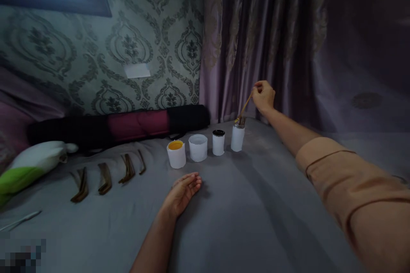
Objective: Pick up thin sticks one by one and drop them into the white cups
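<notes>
Where grey sheet (221, 226) meets purple curtain (272, 30) and black-maroon roll (137, 124), back edge blocked; open room front right. Left hand (183, 195) relaxed, fingers loosely together, in front of white tub (198, 150) and white cup (177, 158). Right hand (264, 97) raised, clamped on thin yellow stick (246, 106). Tub pale inside; white cup holds yellow-orange fill; tall can (237, 138) holds brown sticks (242, 122); narrow cup (218, 144) holds something dark. Yellow stick's lower end at can's rim.

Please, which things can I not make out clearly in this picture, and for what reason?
In the head view:
Lower ends of the brown sticks: hidden by the rightmost cup.
Yellow stick in the right hand: tip too small to tell whether it touches anything.
Pale tool: cut off by the left edge.
Bottom-left patch: covered by pixel blocks.
</notes>
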The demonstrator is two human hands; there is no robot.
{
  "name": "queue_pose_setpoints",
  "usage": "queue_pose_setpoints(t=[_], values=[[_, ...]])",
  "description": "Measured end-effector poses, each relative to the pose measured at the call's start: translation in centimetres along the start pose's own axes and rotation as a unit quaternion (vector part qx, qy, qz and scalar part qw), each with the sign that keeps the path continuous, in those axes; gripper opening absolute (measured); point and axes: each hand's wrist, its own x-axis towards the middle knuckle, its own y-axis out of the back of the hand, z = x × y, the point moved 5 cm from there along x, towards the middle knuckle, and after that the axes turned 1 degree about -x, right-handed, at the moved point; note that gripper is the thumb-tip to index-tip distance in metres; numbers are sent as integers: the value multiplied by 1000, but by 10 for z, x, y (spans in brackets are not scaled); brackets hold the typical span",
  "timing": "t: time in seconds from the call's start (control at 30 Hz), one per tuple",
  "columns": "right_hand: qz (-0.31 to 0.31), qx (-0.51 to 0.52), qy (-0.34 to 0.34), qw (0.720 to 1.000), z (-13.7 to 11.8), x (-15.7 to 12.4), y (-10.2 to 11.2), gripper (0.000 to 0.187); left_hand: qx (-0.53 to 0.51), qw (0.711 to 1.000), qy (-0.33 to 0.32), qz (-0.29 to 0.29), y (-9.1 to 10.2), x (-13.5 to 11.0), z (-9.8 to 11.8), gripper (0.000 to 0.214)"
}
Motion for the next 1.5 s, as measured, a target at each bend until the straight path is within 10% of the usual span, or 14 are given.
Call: queue_pose_setpoints(t=[1.5], values=[[-145, -34, -52, 987, 30, -49, -37, 16, 2, 1000, 1, -4, 2, 2, 0, 9]])
